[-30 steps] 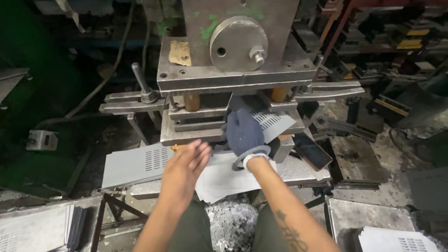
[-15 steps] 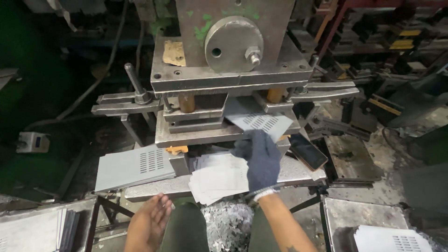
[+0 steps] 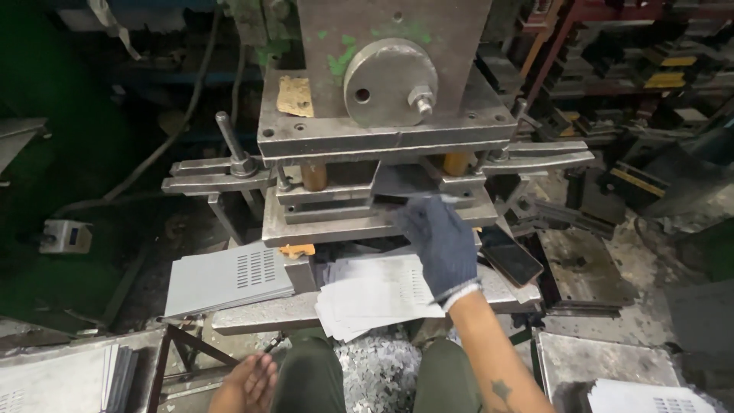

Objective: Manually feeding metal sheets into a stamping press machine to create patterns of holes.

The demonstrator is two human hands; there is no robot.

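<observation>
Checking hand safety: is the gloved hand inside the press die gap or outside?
Inside: the gloved right hand reaches fingertips into the press gap.

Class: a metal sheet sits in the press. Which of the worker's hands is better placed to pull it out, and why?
The right hand. Gloved, it is already up at the press gap, touching the metal sheet there. The bare left hand hangs low beside the knee, far from the press.
</observation>
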